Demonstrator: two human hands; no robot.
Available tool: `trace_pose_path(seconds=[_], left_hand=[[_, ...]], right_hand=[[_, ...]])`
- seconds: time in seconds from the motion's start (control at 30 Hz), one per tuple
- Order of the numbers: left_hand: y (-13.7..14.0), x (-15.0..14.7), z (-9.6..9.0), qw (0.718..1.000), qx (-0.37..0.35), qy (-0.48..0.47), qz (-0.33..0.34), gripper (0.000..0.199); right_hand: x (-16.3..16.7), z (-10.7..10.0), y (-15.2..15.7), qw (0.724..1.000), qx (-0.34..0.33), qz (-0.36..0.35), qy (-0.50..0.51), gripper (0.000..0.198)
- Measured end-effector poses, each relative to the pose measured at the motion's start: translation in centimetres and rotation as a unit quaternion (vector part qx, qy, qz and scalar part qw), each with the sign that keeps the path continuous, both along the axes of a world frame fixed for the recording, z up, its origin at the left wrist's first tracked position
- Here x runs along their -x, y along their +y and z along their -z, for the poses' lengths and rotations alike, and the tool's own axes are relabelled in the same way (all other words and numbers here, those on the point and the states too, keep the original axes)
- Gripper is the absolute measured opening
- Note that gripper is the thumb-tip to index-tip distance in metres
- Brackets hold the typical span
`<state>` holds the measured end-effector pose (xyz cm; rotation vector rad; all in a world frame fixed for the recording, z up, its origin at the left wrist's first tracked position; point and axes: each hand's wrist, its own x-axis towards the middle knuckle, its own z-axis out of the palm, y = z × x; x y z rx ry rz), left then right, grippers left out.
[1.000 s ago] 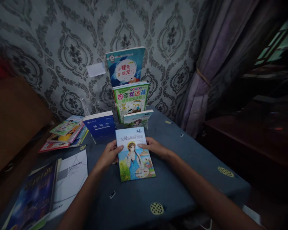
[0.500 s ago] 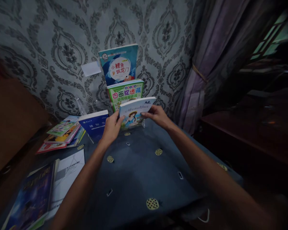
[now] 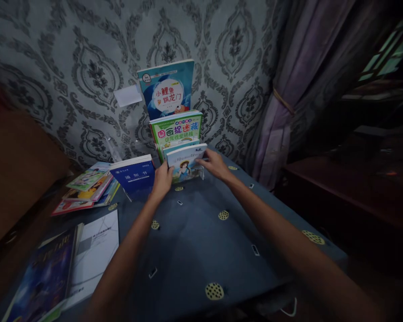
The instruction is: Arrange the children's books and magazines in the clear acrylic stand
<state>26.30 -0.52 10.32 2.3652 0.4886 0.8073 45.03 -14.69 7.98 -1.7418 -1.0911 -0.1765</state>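
A thin light-blue book [image 3: 187,165] with a figure in a hat on its cover stands upright between my hands. My left hand [image 3: 163,179] grips its left edge, and my right hand [image 3: 215,164] pinches the upper right edge. Right behind it rises a green book [image 3: 179,129] with colourful Chinese lettering. Further back and higher is a taller blue book [image 3: 168,91] with a white circle on the cover. To the left of my left hand, a dark blue book [image 3: 134,176] marked 2022 leans back. A clear stand partly shows beneath the books.
Several colourful children's books [image 3: 89,185] lie piled at the left. Nearer, a dark purple book [image 3: 43,277] overlaps a white booklet [image 3: 96,250]. A blue patterned cloth [image 3: 195,241] covers the table. A tied purple curtain [image 3: 278,120] hangs at the right, and a brown box [image 3: 20,165] stands left.
The light-blue book has gone down and slightly back, closer against the green book. Both hands moved with it, and another book's top edge now shows just behind it.
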Motion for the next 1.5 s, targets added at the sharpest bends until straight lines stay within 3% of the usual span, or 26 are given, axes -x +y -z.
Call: trace_pose_path(seconds=[0.13,0.23,0.47,0.7,0.83,0.93,1.03,1.17,1.3,1.4,1.5], left_hand=[[-0.7,0.1,0.1,0.987,-0.048,0.125,-0.084,0.022],[-1.1,0.3,0.2,0.978,-0.059,0.161,-0.116,0.023],[-1.2,-0.1,1.0,0.98,-0.059,0.164,-0.098,0.025],[-1.4,-0.8,0.2,0.965,-0.101,0.203,-0.13,0.028],[-1.9,-0.7,-0.1,0.96,-0.081,0.227,-0.141,0.03],[-1.8,-0.3,0.4,0.965,-0.064,0.223,-0.122,0.033],[-1.8,0.7,1.6,0.974,-0.052,0.202,-0.089,0.034],[-2.7,4.2,3.6,0.982,-0.105,0.159,-0.016,0.037],[-3.0,10.7,5.7,0.97,-0.147,0.19,0.026,0.031],[-1.4,17.3,6.7,0.958,-0.17,0.23,-0.031,0.025],[1.2,24.5,7.2,0.937,-0.184,0.253,-0.155,0.024]], right_hand=[[0.4,1.1,0.3,0.998,-0.026,0.056,-0.014,0.032],[1.0,1.7,0.6,0.997,-0.04,0.061,-0.006,0.036],[2.0,2.6,1.2,0.995,-0.053,0.084,0.015,0.032],[2.7,2.3,2.2,0.978,-0.095,0.182,0.036,0.031],[4.4,3.1,2.2,0.99,-0.052,0.127,0.022,0.022],[5.8,4.5,2.6,0.998,-0.006,0.051,-0.043,0.027],[6.5,5.9,3.2,0.993,0.016,0.028,-0.11,0.035],[6.6,6.7,3.6,0.988,0.039,0.05,-0.141,0.042],[6.5,7.0,3.5,0.984,0.059,0.059,-0.16,0.044],[6.4,7.3,3.5,0.982,0.065,0.061,-0.169,0.043],[6.5,7.4,3.6,0.98,0.067,0.066,-0.173,0.042]])
